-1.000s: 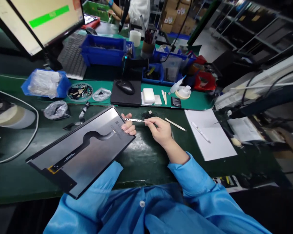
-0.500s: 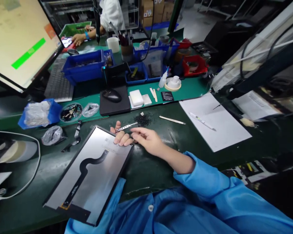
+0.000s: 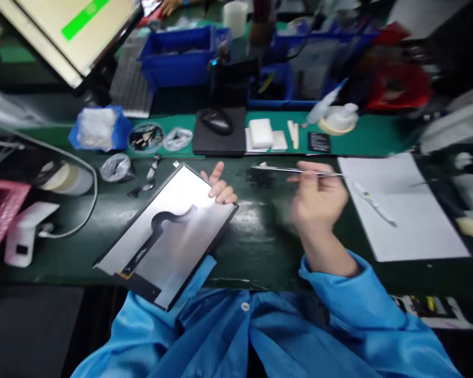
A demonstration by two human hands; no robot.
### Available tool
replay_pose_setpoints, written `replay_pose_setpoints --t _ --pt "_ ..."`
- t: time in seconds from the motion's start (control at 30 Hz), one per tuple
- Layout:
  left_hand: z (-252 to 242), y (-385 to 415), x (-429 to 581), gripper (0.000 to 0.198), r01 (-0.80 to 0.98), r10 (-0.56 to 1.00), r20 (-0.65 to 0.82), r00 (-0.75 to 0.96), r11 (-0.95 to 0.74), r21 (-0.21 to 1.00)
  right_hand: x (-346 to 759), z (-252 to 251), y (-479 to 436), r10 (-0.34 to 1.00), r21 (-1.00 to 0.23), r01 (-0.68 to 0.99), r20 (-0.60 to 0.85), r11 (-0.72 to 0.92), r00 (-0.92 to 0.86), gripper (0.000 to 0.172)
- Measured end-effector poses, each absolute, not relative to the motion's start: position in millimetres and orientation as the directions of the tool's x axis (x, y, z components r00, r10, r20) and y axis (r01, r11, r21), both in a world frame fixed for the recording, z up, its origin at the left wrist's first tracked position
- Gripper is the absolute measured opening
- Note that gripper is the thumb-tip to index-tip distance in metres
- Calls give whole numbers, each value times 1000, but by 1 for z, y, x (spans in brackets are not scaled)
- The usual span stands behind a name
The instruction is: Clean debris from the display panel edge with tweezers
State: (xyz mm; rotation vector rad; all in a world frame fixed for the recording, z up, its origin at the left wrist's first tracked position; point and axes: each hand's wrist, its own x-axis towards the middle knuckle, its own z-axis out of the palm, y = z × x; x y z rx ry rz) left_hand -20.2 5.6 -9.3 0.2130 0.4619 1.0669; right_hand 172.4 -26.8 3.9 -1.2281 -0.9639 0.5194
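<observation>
My left hand (image 3: 222,190) is closed over the upper right edge of a tablet-sized display panel (image 3: 173,247), its thumb or index finger sticking up. The panel is tilted with its silvery back toward me, a black flex cable (image 3: 157,226) curving across it. Above the bench, my right hand (image 3: 319,197) pinches a slim, long silver tool (image 3: 278,169), pointing left. Motion blur hides whether it is tweezers or a blade. Under its left end lies a pile of black scraps (image 3: 260,178).
Behind are a mouse (image 3: 216,122), white pads (image 3: 260,133), a dropper bottle (image 3: 323,105) and blue bins (image 3: 177,58). At right, a pen (image 3: 372,202) lies on white paper (image 3: 410,231). A white cable (image 3: 95,194) loops at left near a bagged coil (image 3: 116,168).
My right hand has moved away from my left hand to the right and now holds the slim tool. The perforated metal tool no longer shows in my left hand. The view has shifted.
</observation>
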Motion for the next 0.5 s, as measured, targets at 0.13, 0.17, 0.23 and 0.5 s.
replay_pose_setpoints --t 0.13,0.17,0.23,0.5 --pt "-5 14 -42 44 -974 994 -70 85 98 204 155 2 -35 798 -899 157 436 410 416 27" --pt "-2 15 -46 41 -981 998 -33 52 57 185 147 1 -41 896 -947 26 312 321 316 25" --pt "5 15 -52 41 -974 999 -1 43 42 221 129 -2 -57 996 -985 -160 61 70 59 22" --pt "12 6 -48 67 -898 999 -40 -20 -1 441 89 -2 -90 855 -920 -163 -252 -358 -453 33"
